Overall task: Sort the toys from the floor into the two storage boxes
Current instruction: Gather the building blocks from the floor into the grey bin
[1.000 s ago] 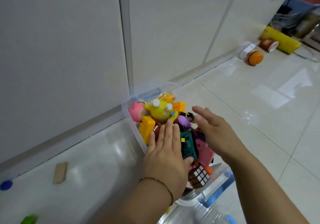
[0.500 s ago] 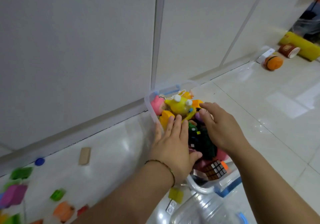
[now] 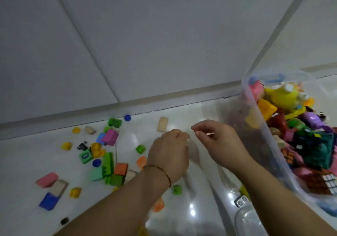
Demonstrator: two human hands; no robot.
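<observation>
1. The left hand (image 3: 168, 155), over the glossy white floor (image 3: 27, 162), has its fingers curled under; I cannot tell if it holds something.
2. The right hand (image 3: 220, 142), loosely curled and empty, is just left of the clear plastic storage box (image 3: 237, 115).
3. Colourful blocky toys (image 3: 109, 137) lie scattered left of both hands.

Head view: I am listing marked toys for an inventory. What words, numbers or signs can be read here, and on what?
"0" (possibly the letter O): dark figure on the green tile among the loose floor toys.
Black piece beside it: pale marks, too blurred to read.
Nothing else in view carries legible text.
</observation>
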